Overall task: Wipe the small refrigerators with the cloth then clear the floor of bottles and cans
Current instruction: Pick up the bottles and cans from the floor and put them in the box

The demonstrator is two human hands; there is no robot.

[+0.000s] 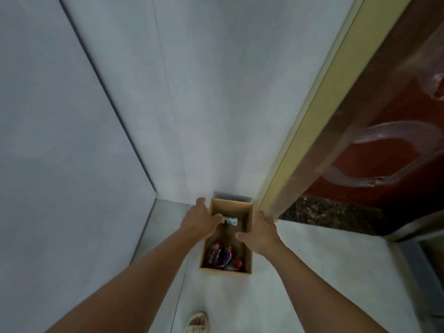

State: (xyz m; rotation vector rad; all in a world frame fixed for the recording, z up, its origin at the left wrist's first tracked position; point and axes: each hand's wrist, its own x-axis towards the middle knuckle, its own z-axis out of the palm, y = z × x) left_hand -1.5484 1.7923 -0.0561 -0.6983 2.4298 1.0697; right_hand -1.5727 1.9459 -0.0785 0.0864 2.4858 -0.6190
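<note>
Both hands are seen reaching down to an open cardboard box that stands on the pale floor, close to the corner where two grey walls meet. The left hand is laid against the box's left rim, its fingers curled over the edge and into the box, where the fingertips come up against a small white bottle; whether the bottle is actually pinched cannot be told, since the fingertips are partly hidden. The right hand is placed on the box's right wall, with the thumb hooked over the rim on the inside and the fingers kept outside along the wall.

The white bottle is lying on its side at the far end of the box. At the near end, crumpled cans in red and blue are heaped together, touching one another; their exact number cannot be made out.

Just beside the box on the right, a yellowish door frame rises, with a dark red door under clear plastic film. A foot in a pale sandal is seen on the floor at the bottom edge.
</note>
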